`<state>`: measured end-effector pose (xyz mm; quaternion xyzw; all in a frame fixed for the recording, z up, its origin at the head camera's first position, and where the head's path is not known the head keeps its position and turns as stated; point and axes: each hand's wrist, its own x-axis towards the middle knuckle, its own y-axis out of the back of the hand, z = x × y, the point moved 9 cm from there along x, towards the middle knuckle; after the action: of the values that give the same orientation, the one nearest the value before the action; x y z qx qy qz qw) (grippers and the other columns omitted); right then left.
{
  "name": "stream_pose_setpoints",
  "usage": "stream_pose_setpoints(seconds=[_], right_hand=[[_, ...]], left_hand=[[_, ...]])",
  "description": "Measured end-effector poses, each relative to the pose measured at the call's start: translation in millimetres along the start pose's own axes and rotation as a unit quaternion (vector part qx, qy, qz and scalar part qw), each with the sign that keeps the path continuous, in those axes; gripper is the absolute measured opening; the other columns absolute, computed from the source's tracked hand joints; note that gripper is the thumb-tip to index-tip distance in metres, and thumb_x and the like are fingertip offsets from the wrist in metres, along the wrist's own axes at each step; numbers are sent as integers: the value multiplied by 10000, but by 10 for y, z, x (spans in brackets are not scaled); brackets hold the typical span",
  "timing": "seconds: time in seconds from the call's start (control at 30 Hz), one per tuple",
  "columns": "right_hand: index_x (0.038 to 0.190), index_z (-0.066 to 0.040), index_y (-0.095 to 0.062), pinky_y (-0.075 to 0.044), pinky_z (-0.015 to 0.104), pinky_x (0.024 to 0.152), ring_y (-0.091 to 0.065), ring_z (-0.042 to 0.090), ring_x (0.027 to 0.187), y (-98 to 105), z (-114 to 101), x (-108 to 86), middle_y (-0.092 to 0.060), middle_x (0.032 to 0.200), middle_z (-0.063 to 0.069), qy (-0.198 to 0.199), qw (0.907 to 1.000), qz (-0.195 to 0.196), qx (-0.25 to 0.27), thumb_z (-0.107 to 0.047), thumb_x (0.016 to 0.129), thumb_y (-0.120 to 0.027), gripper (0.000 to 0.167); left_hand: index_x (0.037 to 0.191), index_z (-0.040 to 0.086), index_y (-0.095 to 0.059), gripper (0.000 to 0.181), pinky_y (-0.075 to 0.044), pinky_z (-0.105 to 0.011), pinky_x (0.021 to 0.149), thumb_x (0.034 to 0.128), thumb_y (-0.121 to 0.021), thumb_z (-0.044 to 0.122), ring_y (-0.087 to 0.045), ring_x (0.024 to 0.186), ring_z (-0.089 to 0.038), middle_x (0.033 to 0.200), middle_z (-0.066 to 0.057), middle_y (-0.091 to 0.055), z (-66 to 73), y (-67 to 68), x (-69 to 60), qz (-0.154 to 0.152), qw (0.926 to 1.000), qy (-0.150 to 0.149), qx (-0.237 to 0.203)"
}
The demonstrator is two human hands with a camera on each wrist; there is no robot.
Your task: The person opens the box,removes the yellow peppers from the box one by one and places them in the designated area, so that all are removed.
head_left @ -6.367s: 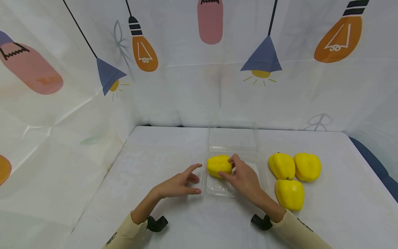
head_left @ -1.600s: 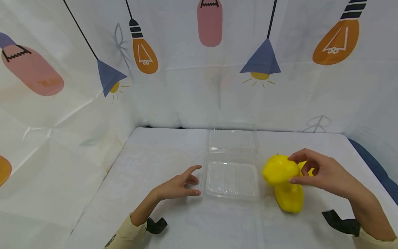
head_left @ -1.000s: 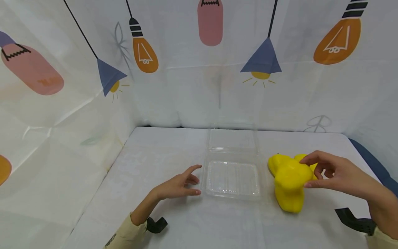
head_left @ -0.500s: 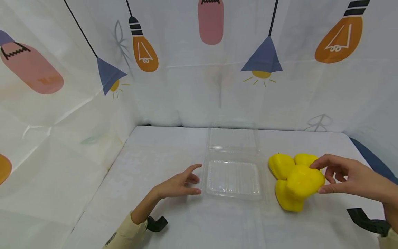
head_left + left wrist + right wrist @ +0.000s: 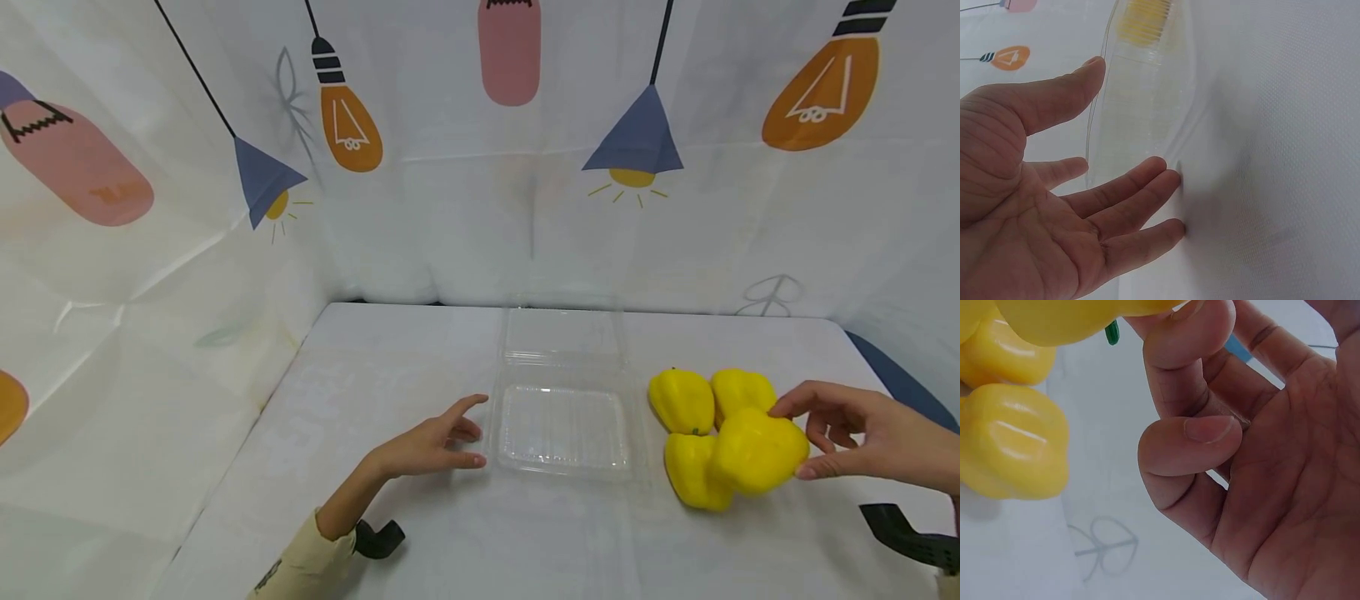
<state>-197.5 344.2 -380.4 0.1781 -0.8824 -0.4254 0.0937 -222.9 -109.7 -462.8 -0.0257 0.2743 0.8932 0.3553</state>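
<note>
A yellow bell pepper (image 5: 759, 452) is pinched between the thumb and fingertips of my right hand (image 5: 870, 433), in front of the other peppers. In the right wrist view that held pepper (image 5: 1079, 319) fills the top edge, its green stem (image 5: 1112, 332) pointing down. My left hand (image 5: 431, 446), its fingers spread and relaxed, holds nothing beside the left edge of a clear plastic clamshell container (image 5: 562, 429). The container's lid (image 5: 562, 335) lies folded back toward the wall. In the left wrist view my left hand (image 5: 1054, 187) has its fingertips near the container's rim.
Yellow bell peppers lie right of the container: one at back left (image 5: 681, 402), one at back right (image 5: 741, 390) and one in front (image 5: 692, 475), partly hidden by the held pepper. A white cloth (image 5: 405, 358) covers the table. A printed curtain (image 5: 457, 208) hangs behind.
My right hand has taken the yellow bell pepper out of the container and carried it right, over the other peppers, then a little toward me. My left hand has stayed in place.
</note>
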Motion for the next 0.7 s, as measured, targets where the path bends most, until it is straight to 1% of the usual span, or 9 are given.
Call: stream_pose_setpoints(seconds=[0.1, 0.27, 0.43, 0.53, 0.7], right_hand=[[1129, -135, -597, -321, 283, 457, -468, 134, 591, -26, 44, -18, -483, 710, -39, 24, 9998, -133, 124, -78, 726, -868, 489], [1117, -138, -597, -344, 282, 462, -470, 136, 580, -25, 80, -37, -472, 702, -31, 67, 9994, -232, 240, -58, 704, -875, 504], [1121, -91, -591, -348, 288, 470, -468, 144, 587, -45, 139, -53, -468, 713, -11, 142, 9981, -449, 392, -26, 717, -861, 490], [1115, -91, -588, -355, 291, 475, -481, 141, 587, -53, 211, -67, -474, 715, -18, 116, 9977, -524, 418, -32, 721, -861, 483], [1131, -100, -579, -357, 300, 481, -499, 149, 598, -56, 303, -81, -491, 729, -11, 186, 9958, -692, 561, -30, 742, -847, 477]], left_hand=[[1555, 240, -201, 852, -406, -470, 1056, 900, -733, 357, -540, 1235, -204, 1277, -78, -570, 4, -2, -2, -5, 10000, 0, -5], [1557, 238, -197, 858, -403, -473, 1058, 899, -733, 363, -536, 1238, -209, 1281, -83, -567, -2, -7, -8, -24, 10000, 21, -37], [1555, 236, -202, 856, -402, -481, 1057, 898, -735, 360, -536, 1237, -211, 1279, -83, -568, -2, -6, -3, -8, 10000, 14, -41], [1556, 238, -202, 856, -400, -480, 1059, 898, -735, 362, -535, 1238, -208, 1280, -84, -569, 4, -7, -9, -1, 10000, 15, -35], [1556, 242, -203, 854, -398, -472, 1062, 899, -733, 365, -535, 1239, -207, 1280, -84, -571, 11, -6, -20, 5, 10000, 2, -20]])
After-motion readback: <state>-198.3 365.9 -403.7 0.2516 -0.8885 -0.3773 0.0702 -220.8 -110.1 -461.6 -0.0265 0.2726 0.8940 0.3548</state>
